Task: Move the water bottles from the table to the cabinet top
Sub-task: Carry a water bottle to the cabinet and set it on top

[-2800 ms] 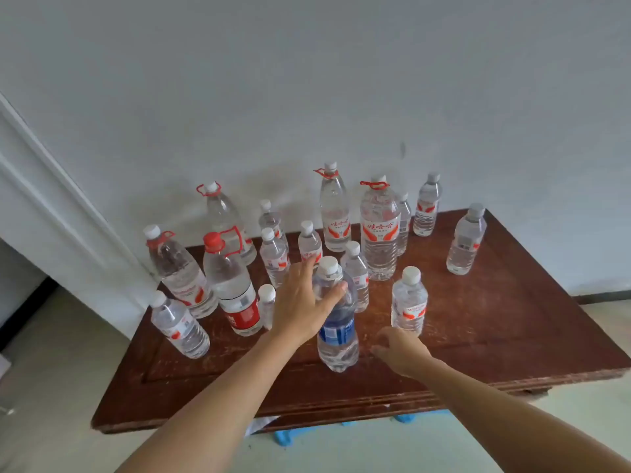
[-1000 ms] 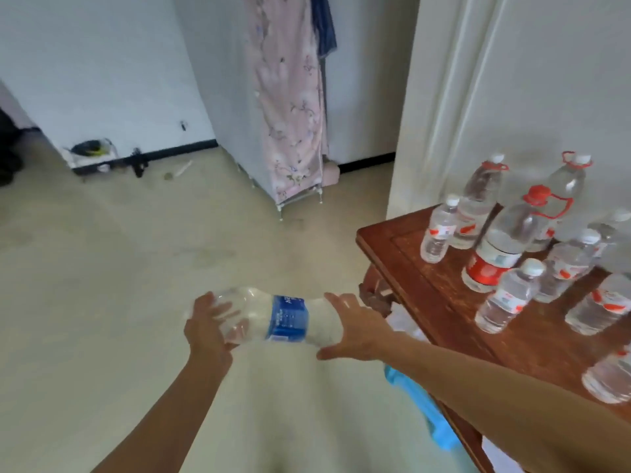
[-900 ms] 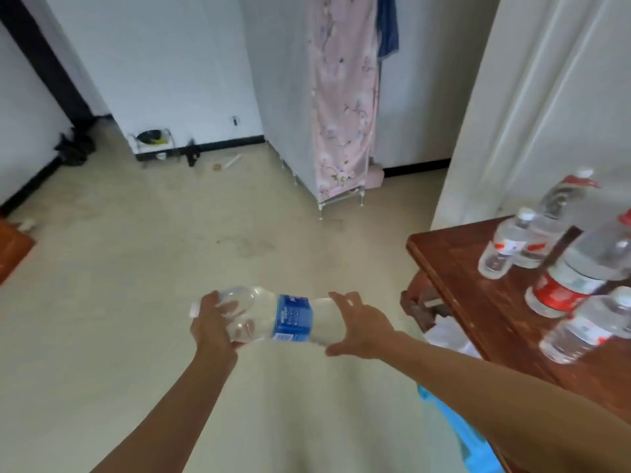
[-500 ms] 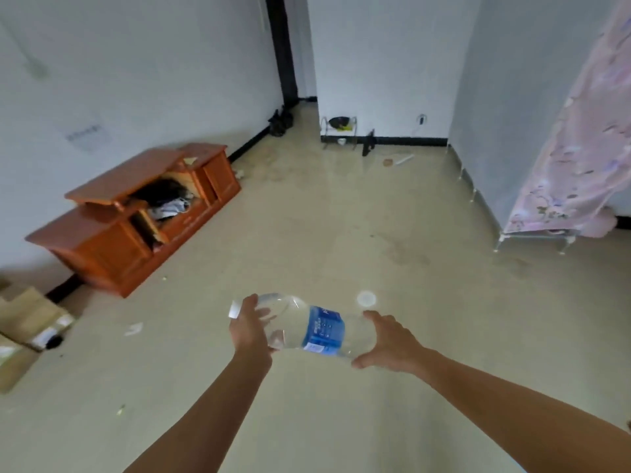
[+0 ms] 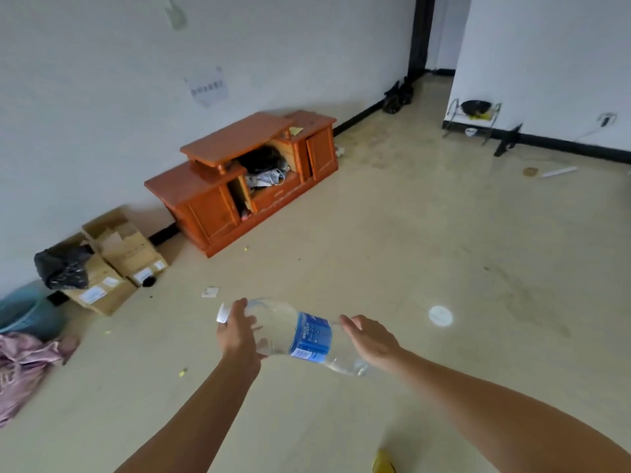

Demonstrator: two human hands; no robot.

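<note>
The bottle lies on its side in mid-air at the 6 o'clock part of the view. It is carried between both hands above the floor, with its cap pointing toward 9 o'clock. The left hand is curled round the neck and shoulder just behind the cap. The right hand cups the base end from above with its fingers bent over it. The cabinet stands well apart at 11 o'clock against the wall, and no bottle shows on its stepped top. The table is out of view.

The likeliest trouble is a slip. The bottle looks smooth, round and full, the right hand covers only part of the base, and its thumb is hidden. If either grip loosens during the walk, the bottle could drop to the floor. Tipping it upright to set it down means shifting the grip, which is another chance to lose it.

The cabinet top has narrow raised and lower levels, so a bottle set near an edge or across the step could topple and roll off. Boxes and a black bag sit at 9 to 10 o'clock beside the cabinet, and small scraps lie on the floor. Approaching from that side could catch a foot.
</note>
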